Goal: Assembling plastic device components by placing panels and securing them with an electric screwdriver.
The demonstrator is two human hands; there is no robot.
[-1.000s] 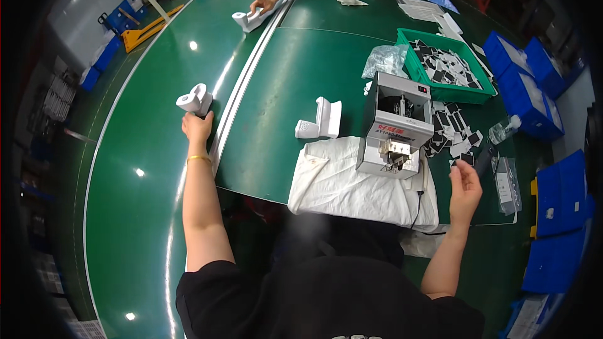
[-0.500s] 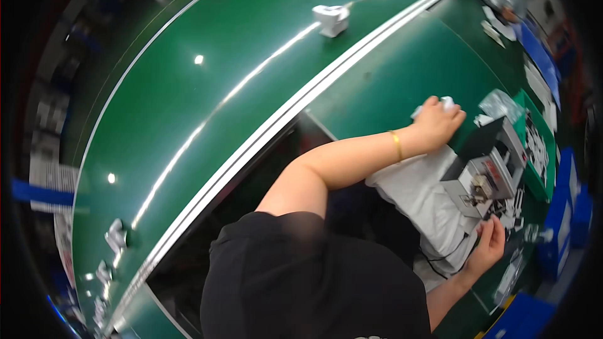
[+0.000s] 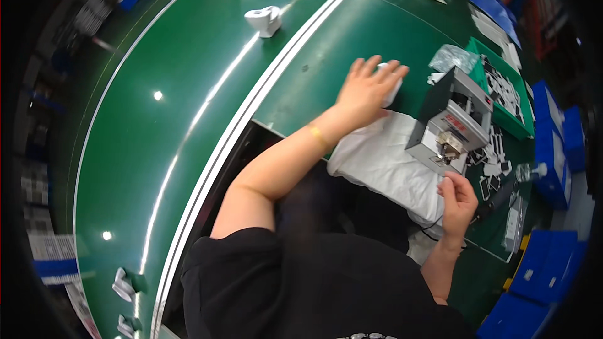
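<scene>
My left hand (image 3: 369,91) is over the green worktop with its fingers spread. A small white plastic piece (image 3: 394,90) shows under and beside the fingers, lying close to the edge of a white cloth (image 3: 383,157). My right hand (image 3: 458,204) is at the front of a grey and black bench machine (image 3: 453,127), by its metal fixture (image 3: 447,147). Thumb and forefinger are pinched together there; whatever lies between them is hidden or too small to name.
A green bin (image 3: 512,97) of white and dark parts stands behind the machine, with a clear plastic bag (image 3: 453,58) beside it. Loose parts (image 3: 494,160) lie to its right. Blue boxes (image 3: 548,267) line the right. White plastic housings (image 3: 264,20) sit on the green conveyor belt (image 3: 163,56).
The view has swung, shifting the bench leftward in the picture. My left hand's fingers, curled around the white piece before, are now spread. My right hand remains pinched near the machine's front.
</scene>
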